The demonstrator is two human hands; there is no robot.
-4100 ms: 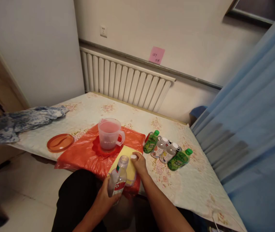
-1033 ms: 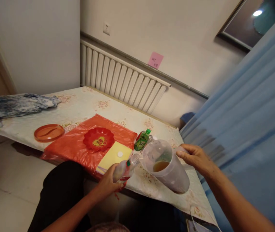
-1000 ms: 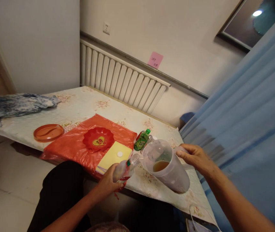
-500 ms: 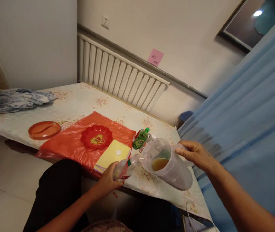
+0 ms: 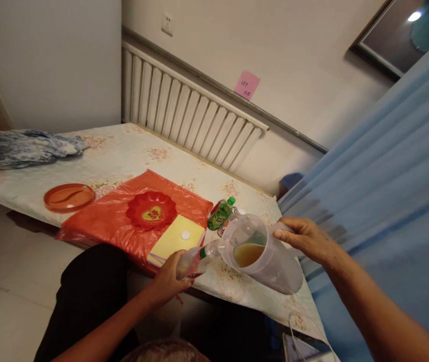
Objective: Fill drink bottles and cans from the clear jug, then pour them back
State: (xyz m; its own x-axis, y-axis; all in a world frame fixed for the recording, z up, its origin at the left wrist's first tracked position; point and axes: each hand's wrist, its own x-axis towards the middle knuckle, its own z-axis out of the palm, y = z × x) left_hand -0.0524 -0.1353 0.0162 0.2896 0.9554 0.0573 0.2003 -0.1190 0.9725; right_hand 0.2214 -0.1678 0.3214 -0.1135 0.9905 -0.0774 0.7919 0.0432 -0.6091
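While the left hand [image 5: 171, 276] wraps closed round the clear bottle [image 5: 195, 260], just before the yellow pad [image 5: 167, 245], the right hand [image 5: 305, 241] grips the tipped jug [image 5: 277, 271] by its handle, spout at the bottle's mouth. Earlier that jug stood on the red plate [image 5: 139, 202]; the white cap [image 5: 186, 235], then in the right hand, now lies on the pad. From here I can't quite tell whether liquid is running.

I have open tabletop [image 5: 120, 150] along the back, between the radiator [image 5: 192, 110] and the red plastic sheet [image 5: 101, 226]. Between my left hand [image 5: 169, 276] and right hand [image 5: 307, 239], the glass bottle [image 5: 189, 262] and tilted pitcher [image 5: 277, 271] block any straight crossing. The pitcher also hampers reaching the green bottle [image 5: 219, 216] from the near right; the blue curtain [image 5: 380, 176] bounds that side.
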